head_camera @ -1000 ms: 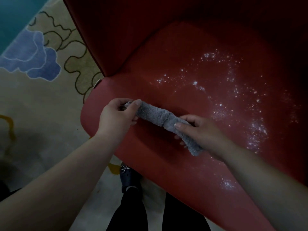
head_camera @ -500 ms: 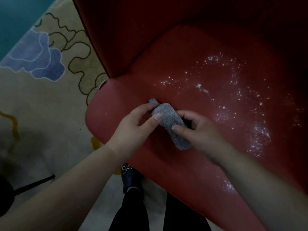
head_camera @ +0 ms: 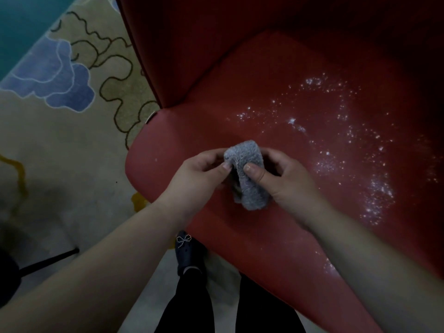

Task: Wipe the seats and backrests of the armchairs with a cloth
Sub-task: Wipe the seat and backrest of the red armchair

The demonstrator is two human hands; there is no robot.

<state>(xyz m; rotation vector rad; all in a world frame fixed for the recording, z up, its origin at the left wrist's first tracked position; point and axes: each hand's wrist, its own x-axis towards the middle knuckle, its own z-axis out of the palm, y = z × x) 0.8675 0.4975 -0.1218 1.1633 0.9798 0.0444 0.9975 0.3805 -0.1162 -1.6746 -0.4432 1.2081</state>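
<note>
A red armchair fills the right of the view; its seat (head_camera: 276,236) carries a scatter of white specks (head_camera: 348,150) toward the right. The dark red backrest (head_camera: 216,39) rises at the top. A grey terry cloth (head_camera: 247,174) is folded into a short thick wad above the seat's front left part. My left hand (head_camera: 199,179) pinches its left side with thumb and fingers. My right hand (head_camera: 283,179) grips its right side, thumb on top. Both hands meet around the cloth.
A patterned carpet (head_camera: 60,131) with blue and olive shapes lies to the left of the chair. A thin black leg (head_camera: 48,260) of some object crosses the lower left. My dark shoe (head_camera: 187,251) and trouser legs stand at the seat's front edge.
The cloth was stretched long between my hands a second ago; my hands have come together and folded it into a compact wad. The view shifted slightly, the chair sitting lower right.
</note>
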